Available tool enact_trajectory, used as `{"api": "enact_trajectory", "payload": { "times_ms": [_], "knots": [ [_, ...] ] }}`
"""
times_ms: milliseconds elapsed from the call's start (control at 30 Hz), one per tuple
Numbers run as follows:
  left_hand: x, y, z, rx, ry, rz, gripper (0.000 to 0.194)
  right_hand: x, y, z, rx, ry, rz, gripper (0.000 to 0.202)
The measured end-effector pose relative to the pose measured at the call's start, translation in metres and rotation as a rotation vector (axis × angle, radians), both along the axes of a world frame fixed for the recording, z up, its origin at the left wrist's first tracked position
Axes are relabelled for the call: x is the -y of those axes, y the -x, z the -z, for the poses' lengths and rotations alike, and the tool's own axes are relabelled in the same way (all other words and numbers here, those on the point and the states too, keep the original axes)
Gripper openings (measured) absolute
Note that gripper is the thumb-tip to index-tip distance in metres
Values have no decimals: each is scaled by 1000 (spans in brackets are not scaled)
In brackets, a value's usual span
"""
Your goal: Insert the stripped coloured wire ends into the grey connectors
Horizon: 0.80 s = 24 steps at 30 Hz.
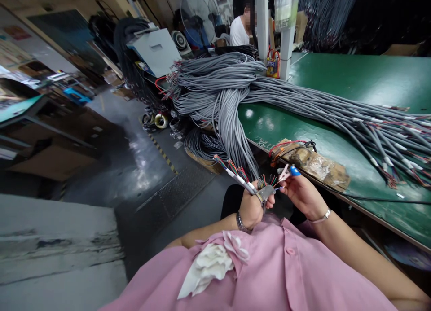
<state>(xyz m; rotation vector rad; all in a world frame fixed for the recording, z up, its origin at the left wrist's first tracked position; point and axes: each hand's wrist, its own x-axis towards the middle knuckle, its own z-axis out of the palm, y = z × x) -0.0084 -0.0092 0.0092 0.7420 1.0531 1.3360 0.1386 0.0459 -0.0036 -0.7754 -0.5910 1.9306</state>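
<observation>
My left hand is closed around a few grey cables. Their white-banded ends, with thin coloured wires fanned out, point up and left. A flat grey piece lies at the fingers of this hand, and more loose coloured wires stick up beside it. Close by on the right, my right hand pinches a small pale pink clip-like piece near those wire tips. A blue cover sits on one of its fingertips. Whether the clip touches a wire is too small to tell.
A large bundle of grey cables drapes across the green table and over its edge. A worn wooden block with leads lies at the near edge. A person sits beyond, near a fan. A white cabinet stands at left.
</observation>
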Motion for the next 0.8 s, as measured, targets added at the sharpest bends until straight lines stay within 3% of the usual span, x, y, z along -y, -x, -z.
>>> {"api": "enact_trajectory", "payload": {
  "times_ms": [467,667,800],
  "knots": [
    [-10,-6,9,-102,17,-5,23,1,3,8,22,-16,120,24],
    [-6,-4,9,-139,11,7,29,3,6,5,4,7,89,29],
    [-1,-1,9,-116,17,16,29,5,0,7,-19,40,27,43]
  ]
}}
